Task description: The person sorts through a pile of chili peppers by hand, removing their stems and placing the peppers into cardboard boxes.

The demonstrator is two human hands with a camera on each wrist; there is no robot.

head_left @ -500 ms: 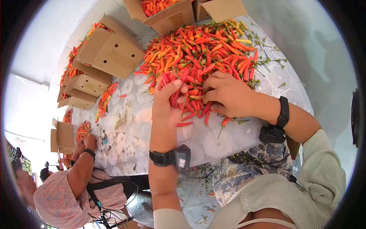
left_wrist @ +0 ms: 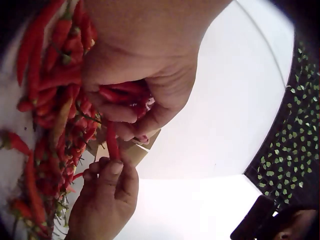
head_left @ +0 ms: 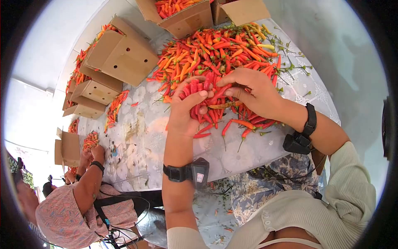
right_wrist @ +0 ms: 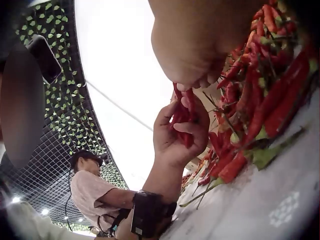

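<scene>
My left hand [head_left: 182,112] holds a small bunch of red chili peppers [head_left: 195,88] in its curled fingers, thumb across the front. My right hand [head_left: 262,94] pinches one red chili [left_wrist: 113,142] between thumb and fingertips, its other end at the left fingers. Both hands are over the near part of a big heap of red and orange chilies [head_left: 186,58] on the table. Just below them lies a wrinkled brownish chili [head_left: 222,105]. In the right wrist view the bunch [right_wrist: 185,127] shows inside the left hand, while the right fingertips are partly hidden.
Cardboard boxes [head_left: 128,56] of chilies line the far and left sides. Green stems [head_left: 292,62] lie scattered at the heap's right. A few loose chilies [head_left: 244,133] lie near the table's front edge. Another person [head_left: 70,211] handles chilies at the left.
My right hand has lifted from the heap up to the left hand, with a red chili pinched in it. The left hand still holds its bunch. The brownish chili shows more now.
</scene>
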